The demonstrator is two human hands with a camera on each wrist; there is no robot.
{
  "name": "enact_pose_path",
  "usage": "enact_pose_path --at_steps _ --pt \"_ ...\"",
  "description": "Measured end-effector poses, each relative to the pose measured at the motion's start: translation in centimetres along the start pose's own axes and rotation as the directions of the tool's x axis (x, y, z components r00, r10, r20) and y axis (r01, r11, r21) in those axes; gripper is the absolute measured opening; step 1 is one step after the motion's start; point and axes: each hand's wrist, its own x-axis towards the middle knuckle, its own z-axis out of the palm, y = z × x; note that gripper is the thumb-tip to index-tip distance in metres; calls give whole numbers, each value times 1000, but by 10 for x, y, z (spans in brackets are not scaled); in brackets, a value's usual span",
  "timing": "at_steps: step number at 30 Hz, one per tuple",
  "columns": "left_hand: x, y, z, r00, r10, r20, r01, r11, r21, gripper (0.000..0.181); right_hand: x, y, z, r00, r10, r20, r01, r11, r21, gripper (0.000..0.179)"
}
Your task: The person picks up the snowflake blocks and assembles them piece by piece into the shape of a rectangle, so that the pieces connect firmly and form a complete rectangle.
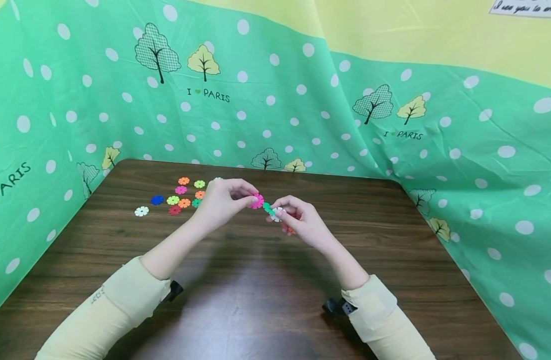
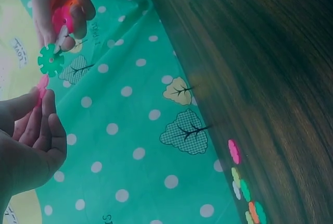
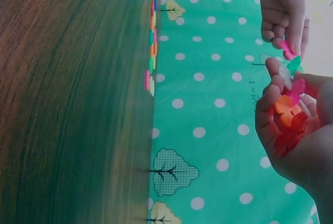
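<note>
Above the table, my left hand (image 1: 218, 205) pinches a pink flower-shaped plastic disc (image 1: 257, 201) between thumb and fingertips. My right hand (image 1: 306, 224) grips a chain of similar notched discs. In the right wrist view the chain runs from a white disc (image 3: 285, 76) through a second pink disc (image 3: 296, 89) and an orange disc (image 3: 286, 109) to a red disc (image 3: 290, 136) against the palm. A green disc (image 2: 51, 60) stands out at the chain's far end. The left hand's pink disc is right at the green disc's edge. Fingers partly cover the chain.
Loose discs lie on the dark wooden table (image 1: 257, 300) at the back left, among them a blue disc (image 1: 157, 200), a white loose disc (image 1: 141, 211) and a dark red disc (image 1: 174, 210). A green dotted curtain (image 1: 275, 100) hangs behind the table and along its sides.
</note>
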Motion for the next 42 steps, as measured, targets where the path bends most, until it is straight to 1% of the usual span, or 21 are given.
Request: enact_pose_path --at_steps 3,7,10,14,21,26,32,36,42 --pt "0 1 0 1000 2 10 -2 1000 1 11 0 0 1 1000 7 -3 -7 1000 -2 13" --pt "-1 2 1 1000 8 15 -8 1000 9 13 4 16 0 1000 12 -11 -12 1000 -10 13" --pt "-1 2 1 1000 20 13 -20 1000 18 13 6 28 0 1000 13 -14 -13 1000 4 13" --pt "-1 1 3 999 40 3 -40 999 29 14 6 24 1 1000 25 -18 -25 999 25 15" --pt "-1 4 9 1000 25 -10 -25 1000 7 11 6 20 1 996 78 -47 -76 996 37 15" --pt "-1 6 13 999 39 -12 -38 999 20 10 5 20 0 992 123 -29 -119 986 115 17" --pt "-2 5 14 1000 22 3 -22 999 38 12 5 24 0 986 167 30 -169 955 243 19" --pt "-2 2 15 1000 17 13 -17 999 35 13 4 26 0 983 174 52 -182 943 280 22" --pt "-3 -2 13 999 17 42 -18 1000 3 15 3 28 0 983 169 75 -184 932 312 25"
